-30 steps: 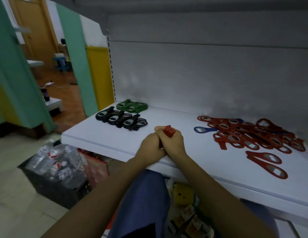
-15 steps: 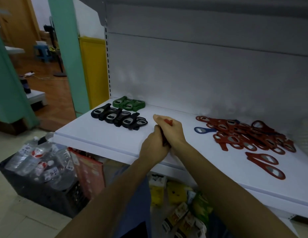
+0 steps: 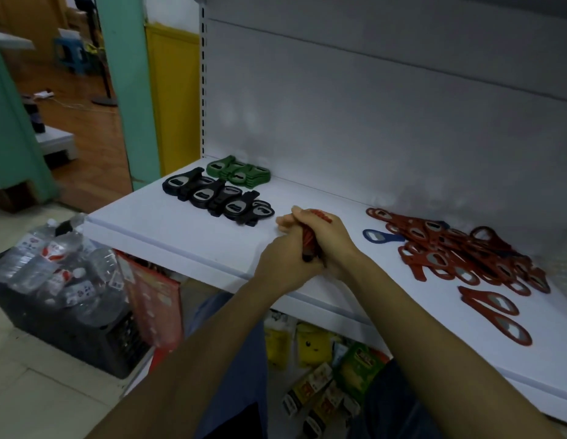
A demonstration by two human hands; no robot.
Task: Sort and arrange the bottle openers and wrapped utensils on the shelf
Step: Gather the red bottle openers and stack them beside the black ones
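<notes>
Both hands meet over the middle of the white shelf (image 3: 168,226). My left hand (image 3: 283,263) and my right hand (image 3: 332,239) are clasped together around a stack of red bottle openers (image 3: 308,240), of which only edges show between the fingers. A loose heap of red openers (image 3: 465,248) lies to the right, with one blue opener (image 3: 381,236) at its left edge and two red ones (image 3: 494,312) apart near the front. At the back left sit a row of black openers (image 3: 215,198) and a small pile of green openers (image 3: 239,172).
A black crate of water bottles (image 3: 57,280) stands on the floor at the left. Packaged goods (image 3: 320,369) fill the level under the shelf. The grey back panel (image 3: 370,122) rises behind the shelf. A green pillar (image 3: 130,90) stands left of it.
The view has shifted closer and to the left. My clasped hands have turned slightly on the red stack, which is now more covered by the fingers. Nothing on the shelf has moved.
</notes>
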